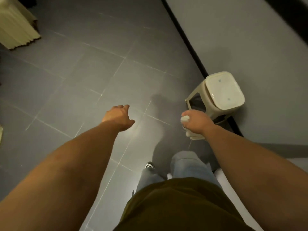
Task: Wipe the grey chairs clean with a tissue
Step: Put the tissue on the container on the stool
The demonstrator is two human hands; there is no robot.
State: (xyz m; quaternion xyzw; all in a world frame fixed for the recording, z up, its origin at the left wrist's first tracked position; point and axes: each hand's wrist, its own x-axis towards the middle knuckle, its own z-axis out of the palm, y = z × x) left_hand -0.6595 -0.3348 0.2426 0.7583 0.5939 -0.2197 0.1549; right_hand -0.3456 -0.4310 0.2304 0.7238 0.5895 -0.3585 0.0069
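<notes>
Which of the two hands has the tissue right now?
The right hand, the one beside the pale stool by the wall, grips the crumpled white tissue. The left hand is spread open over the tiled floor and holds nothing.

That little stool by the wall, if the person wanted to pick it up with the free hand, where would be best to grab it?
Probably the seat rim of the stool, reached from above on the floor side. It stands upright against the wall, so its far side is blocked. The left hand is open and free; the right hand already holds the tissue.
</notes>
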